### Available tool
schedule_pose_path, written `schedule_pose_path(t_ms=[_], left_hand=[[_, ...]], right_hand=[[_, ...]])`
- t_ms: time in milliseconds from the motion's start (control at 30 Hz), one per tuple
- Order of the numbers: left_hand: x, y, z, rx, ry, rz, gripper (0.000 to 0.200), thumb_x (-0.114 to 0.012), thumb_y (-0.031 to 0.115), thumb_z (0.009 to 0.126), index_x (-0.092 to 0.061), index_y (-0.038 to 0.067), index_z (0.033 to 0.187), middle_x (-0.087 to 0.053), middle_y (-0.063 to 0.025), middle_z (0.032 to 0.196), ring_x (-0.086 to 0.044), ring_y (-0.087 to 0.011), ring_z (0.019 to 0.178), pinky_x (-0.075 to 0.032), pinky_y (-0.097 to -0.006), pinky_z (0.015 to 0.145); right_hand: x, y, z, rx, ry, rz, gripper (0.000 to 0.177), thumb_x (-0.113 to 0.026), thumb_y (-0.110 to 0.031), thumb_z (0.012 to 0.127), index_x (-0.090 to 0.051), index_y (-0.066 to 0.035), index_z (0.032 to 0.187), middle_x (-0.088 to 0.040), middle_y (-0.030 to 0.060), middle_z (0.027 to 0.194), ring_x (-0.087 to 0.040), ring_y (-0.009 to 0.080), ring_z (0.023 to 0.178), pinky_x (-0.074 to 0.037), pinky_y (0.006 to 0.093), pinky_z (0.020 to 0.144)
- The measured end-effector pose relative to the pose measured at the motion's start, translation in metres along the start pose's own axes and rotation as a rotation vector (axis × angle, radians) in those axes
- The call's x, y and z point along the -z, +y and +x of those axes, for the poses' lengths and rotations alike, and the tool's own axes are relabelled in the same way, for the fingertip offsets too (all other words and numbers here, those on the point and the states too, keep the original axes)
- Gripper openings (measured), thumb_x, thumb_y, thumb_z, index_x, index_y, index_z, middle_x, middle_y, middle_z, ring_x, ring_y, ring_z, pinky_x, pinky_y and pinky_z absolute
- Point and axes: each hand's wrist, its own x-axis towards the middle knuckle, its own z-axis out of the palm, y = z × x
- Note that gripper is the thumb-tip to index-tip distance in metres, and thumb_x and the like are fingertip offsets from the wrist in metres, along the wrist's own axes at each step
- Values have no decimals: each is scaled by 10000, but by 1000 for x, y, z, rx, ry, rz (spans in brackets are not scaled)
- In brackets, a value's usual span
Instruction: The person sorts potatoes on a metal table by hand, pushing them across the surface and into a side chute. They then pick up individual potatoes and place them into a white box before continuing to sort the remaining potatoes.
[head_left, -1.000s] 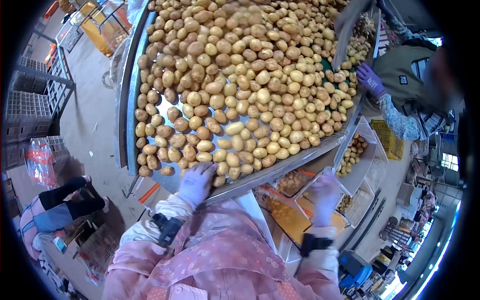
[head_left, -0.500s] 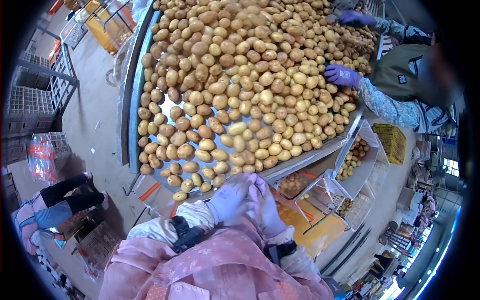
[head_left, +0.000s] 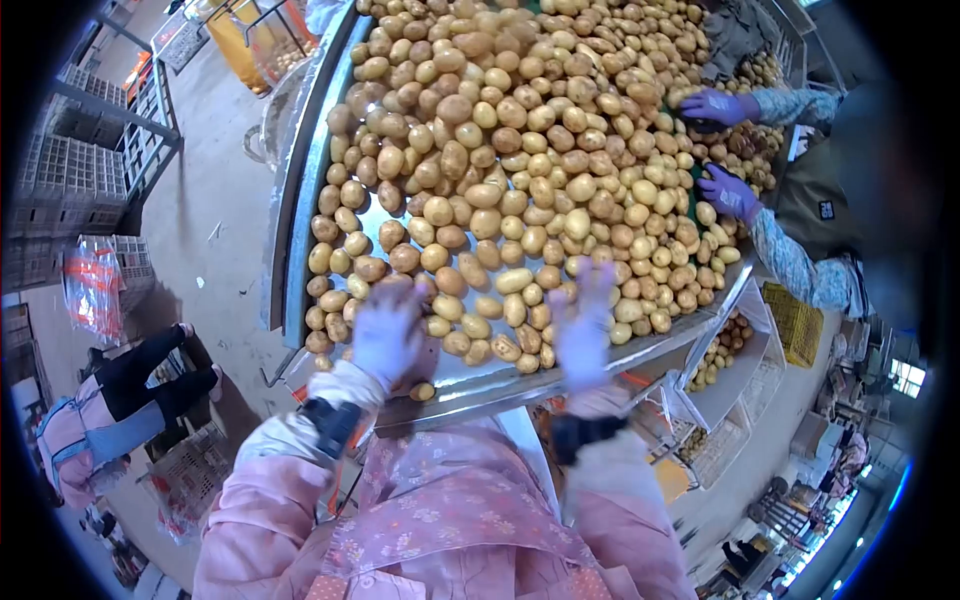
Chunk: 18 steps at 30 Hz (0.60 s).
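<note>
A wide metal sorting table [head_left: 300, 200] carries a dense heap of yellow-brown potatoes [head_left: 520, 150]. My left hand [head_left: 385, 330], in a pale glove, reaches over the near edge onto the closest potatoes with its fingers spread. My right hand [head_left: 583, 325], also gloved, is stretched flat over the potatoes to the right of it, fingers apart and blurred by motion. Neither hand visibly grips a potato. My pink sleeves and apron fill the bottom of the view.
A co-worker on the far right has two purple-gloved hands [head_left: 725, 190] on the potatoes. A white crate [head_left: 735, 360] with potatoes sits below the table's right end. Stacked grey crates [head_left: 60, 190] stand at left, and a crouching person [head_left: 110, 410] at lower left.
My hands were clasped together below the table edge half a second ago. They have parted and both now reach up onto the near potatoes. The co-worker's hands shifted along the far side.
</note>
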Motion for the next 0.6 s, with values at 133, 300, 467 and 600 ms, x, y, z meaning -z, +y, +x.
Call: schedule_pose_path(t_ms=[133, 300, 467, 600], left_hand=[[-5, 1, -69, 62, -260, -139, 651, -726, 142, 795, -587, 118, 1430, -614, -172, 1351, -585, -405, 1232, -477, -518, 1055], [39, -51, -117, 188, -328, -272, 420, -706, 119, 846, -677, 110, 1266, -676, -183, 1196, -675, -383, 1053, -568, -490, 884], [44, -80, 11, 704, 37, -559, 235, -664, 85, 954, -715, 69, 1182, -705, -200, 1057, -692, -337, 1028, -570, -470, 870], [4, -81, 121, 301, 251, -191, 357, -633, 69, 962, -682, 101, 1314, -634, -195, 1345, -578, -393, 1253, -465, -475, 1096]], right_hand=[[-29, -92, -19, 398, -292, -172, 679, -651, -547, 922, -580, -193, 1497, -438, 175, 1611, -345, 442, 1521, -192, 740, 1192], [15, -20, 47, 499, -658, -113, 710, -755, -459, 848, -574, -252, 1503, -491, 174, 1560, -382, 392, 1504, -261, 642, 1208], [-60, -87, 123, 181, -25, -114, 781, -751, -537, 868, -497, -273, 1557, -365, 277, 1638, -289, 483, 1539, -210, 717, 1203], [-57, -120, 99, 424, -300, -34, 731, -740, -486, 881, -523, -251, 1539, -377, 285, 1614, -287, 530, 1517, -218, 681, 1225]])
